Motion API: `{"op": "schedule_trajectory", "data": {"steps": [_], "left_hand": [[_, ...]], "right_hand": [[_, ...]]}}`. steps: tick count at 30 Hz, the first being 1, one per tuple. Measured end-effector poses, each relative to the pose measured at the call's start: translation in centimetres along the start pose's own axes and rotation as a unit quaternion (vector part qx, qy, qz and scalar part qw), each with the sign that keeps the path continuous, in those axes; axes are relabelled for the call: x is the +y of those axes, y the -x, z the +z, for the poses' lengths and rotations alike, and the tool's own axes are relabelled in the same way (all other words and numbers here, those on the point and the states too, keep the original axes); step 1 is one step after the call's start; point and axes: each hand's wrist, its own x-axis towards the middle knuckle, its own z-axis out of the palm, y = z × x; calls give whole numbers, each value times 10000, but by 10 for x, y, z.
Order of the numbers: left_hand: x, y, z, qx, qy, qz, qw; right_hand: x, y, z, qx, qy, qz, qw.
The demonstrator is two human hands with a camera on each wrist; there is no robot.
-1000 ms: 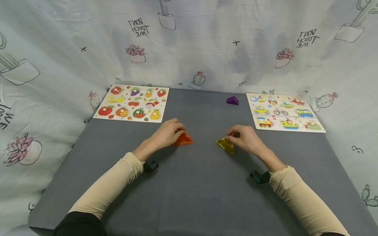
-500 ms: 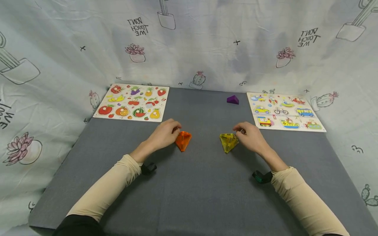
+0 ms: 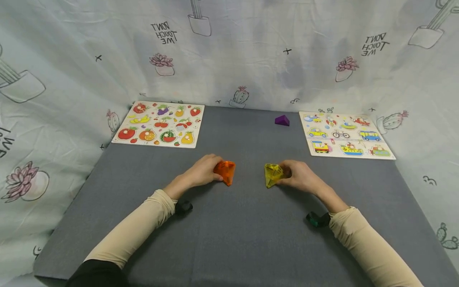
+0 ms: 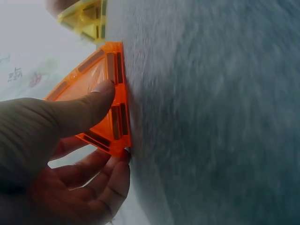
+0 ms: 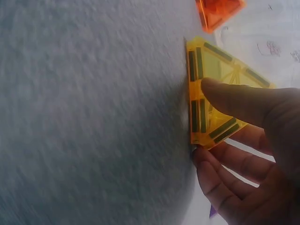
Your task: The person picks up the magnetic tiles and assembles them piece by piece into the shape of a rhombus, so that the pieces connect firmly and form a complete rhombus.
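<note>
My left hand (image 3: 203,171) pinches an orange see-through triangular magnetic tile piece (image 3: 226,171) made of joined panels, thumb on one face and fingers behind. Dark magnet strips (image 4: 117,123) line its edges in the left wrist view. Across a short gap, my right hand (image 3: 300,175) grips a similar yellow piece (image 3: 271,174). There the thumb (image 5: 234,99) presses the near face while the other fingers curl round the lower corner. Both pieces stand on the grey tabletop, apart from each other.
A small purple block (image 3: 282,120) lies at the back of the grey table (image 3: 229,239). Left of it is a fruit puzzle board (image 3: 159,124), and to the right a vehicle puzzle board (image 3: 346,135). A printed curtain (image 3: 251,52) hangs behind.
Both pieces have been turned about on the table. Half a second ago the hands touched their outer corners; now thumb and fingers hold each piece more firmly, lower down.
</note>
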Motion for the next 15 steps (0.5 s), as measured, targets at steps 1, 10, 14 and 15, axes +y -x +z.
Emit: {"op": "schedule_trajectory", "data": {"steps": [1, 10, 14, 15], "left_hand": [[2, -1, 1, 11, 11, 40, 10000], [21, -10, 15, 31, 55, 344, 9994], [27, -14, 18, -10, 41, 345, 9994], [29, -14, 18, -14, 43, 347, 9994]], "right_hand": [[-1, -1, 2, 17, -13, -24, 10000], [-13, -5, 12, 69, -239, -232, 9994], [-16, -7, 13, 38, -296, -322, 9990], [-16, -7, 13, 34, -310, -338, 9989]]}}
